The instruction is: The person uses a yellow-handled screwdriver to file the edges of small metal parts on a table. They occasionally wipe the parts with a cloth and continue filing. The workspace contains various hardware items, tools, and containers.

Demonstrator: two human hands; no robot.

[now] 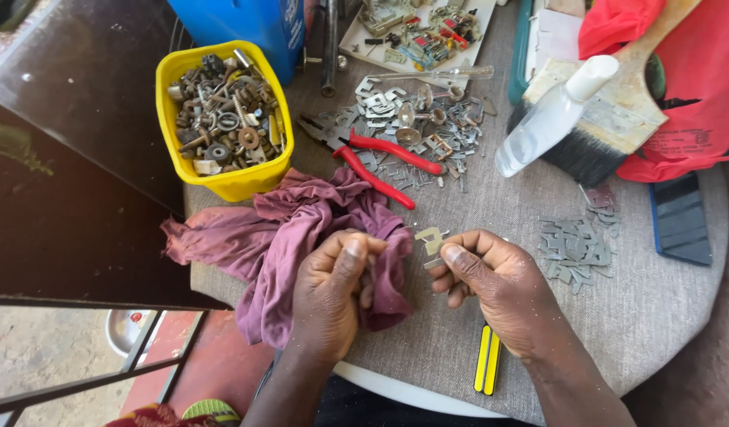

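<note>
A round grey worktop [672, 316] carries a yellow tub [236, 183] of bolts, red pliers [384, 162], a maroon rag [277, 229], a clear bottle [554, 117], a brush [597, 130], scattered metal plates [574, 247] and a yellow tool [486, 359].
</note>
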